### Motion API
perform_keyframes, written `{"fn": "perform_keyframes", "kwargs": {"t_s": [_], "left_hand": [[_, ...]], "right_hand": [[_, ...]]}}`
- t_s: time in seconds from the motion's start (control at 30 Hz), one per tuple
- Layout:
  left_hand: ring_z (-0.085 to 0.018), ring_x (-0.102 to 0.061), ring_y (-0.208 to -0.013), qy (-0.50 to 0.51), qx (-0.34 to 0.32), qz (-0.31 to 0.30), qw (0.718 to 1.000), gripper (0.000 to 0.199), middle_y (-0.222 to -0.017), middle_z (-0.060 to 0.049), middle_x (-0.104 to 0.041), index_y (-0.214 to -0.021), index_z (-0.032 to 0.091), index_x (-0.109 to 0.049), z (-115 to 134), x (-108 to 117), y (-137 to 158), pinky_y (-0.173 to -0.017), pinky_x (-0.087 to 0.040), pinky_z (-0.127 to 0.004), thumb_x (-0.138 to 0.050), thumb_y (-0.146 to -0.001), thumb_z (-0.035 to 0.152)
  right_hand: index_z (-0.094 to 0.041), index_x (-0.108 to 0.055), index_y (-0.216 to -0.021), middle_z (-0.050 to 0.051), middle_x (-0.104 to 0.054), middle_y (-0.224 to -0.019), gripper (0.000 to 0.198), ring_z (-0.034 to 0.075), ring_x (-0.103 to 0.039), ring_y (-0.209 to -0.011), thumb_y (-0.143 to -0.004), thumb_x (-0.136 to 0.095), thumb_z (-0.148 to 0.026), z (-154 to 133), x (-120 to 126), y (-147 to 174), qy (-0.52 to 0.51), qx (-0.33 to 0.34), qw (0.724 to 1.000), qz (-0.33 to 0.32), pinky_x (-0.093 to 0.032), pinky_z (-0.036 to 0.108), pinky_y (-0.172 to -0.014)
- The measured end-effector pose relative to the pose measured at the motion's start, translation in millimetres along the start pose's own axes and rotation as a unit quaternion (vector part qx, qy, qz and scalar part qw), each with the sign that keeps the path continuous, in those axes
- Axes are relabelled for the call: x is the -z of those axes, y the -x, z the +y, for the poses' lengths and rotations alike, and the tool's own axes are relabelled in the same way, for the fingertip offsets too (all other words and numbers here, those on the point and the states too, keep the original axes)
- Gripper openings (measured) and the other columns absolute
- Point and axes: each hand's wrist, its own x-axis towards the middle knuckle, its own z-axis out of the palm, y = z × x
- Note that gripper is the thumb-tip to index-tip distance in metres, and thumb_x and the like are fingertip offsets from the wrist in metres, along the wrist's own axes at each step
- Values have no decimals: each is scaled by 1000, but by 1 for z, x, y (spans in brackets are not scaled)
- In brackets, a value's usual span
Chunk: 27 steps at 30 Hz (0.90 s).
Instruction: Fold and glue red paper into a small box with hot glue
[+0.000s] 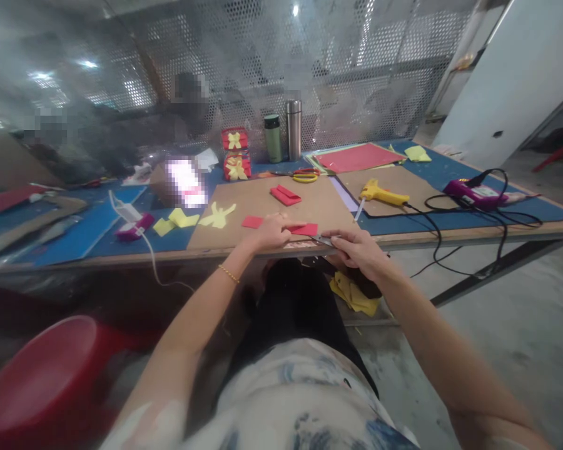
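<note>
A red paper strip [307,230] lies at the front edge of a brown board [234,237]. My left hand [273,232] presses on it with the index finger stretched out; part of the strip is hidden beneath the hand. Pinched in my right hand [356,249] is a slim grey utility knife [326,240], its tip at the strip's right end. To the left of my fingers shows a red paper piece [252,222], perhaps part of the same strip. A folded red paper piece [286,195] sits farther back. Beside it on the left is a pale yellow paper bow [218,215].
Scissors [304,176], two red boxes with yellow bows [237,167], a green bottle [273,139] and a steel flask [293,131] stand behind. A yellow glue gun [385,194] with a black cord lies right. Red paper sheets [356,157] are stacked behind it.
</note>
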Motion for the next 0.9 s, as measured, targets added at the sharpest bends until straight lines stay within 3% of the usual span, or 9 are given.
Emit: {"fn": "perform_keyframes", "kwargs": {"t_s": [0.2,0.37,0.47,0.6,0.9], "left_hand": [[-23,-59,-97,18,10,-7,1000,61,-110,-8,-70,-140,30,-68,3,2,2,-93,-48,-39,-44,-86,14],[-24,-60,-101,21,4,-4,1000,59,-112,-8,-72,-138,30,-69,1,1,0,-98,-47,-41,-46,-86,14],[-23,-61,-102,32,3,-2,999,52,-110,-8,-75,-136,27,-71,-1,1,-2,-99,-47,-40,-44,-92,17],[-23,-62,-103,58,-6,5,998,45,-112,-9,-76,-137,23,-70,-2,-1,-5,-96,-47,-37,-45,-99,25],[-23,-59,-100,26,-11,-9,1000,45,-108,-10,-71,-141,27,-66,-3,1,-3,-92,-45,-35,-45,-102,23]], "right_hand": [[-9,-69,-110,-12,-34,-38,53,6,-24,-36,-69,-63,-41,1,1,4,-25,-20,999,-3,-10,22,-41],[-9,-71,-109,-12,-32,-39,55,6,-25,-36,-67,-68,-44,6,5,4,-31,-12,999,-6,-9,22,-41],[-9,-72,-109,-12,-32,-39,55,6,-25,-37,-68,-69,-45,9,7,1,-28,-5,1000,-9,-9,22,-41],[-8,-73,-111,-11,-34,-41,53,5,-25,-37,-71,-70,-43,12,6,-2,-31,-3,999,-12,-10,22,-41],[-11,-74,-110,-11,-35,-41,46,5,-22,-38,-71,-69,-36,8,2,0,-59,-23,998,-14,-11,21,-41]]}}
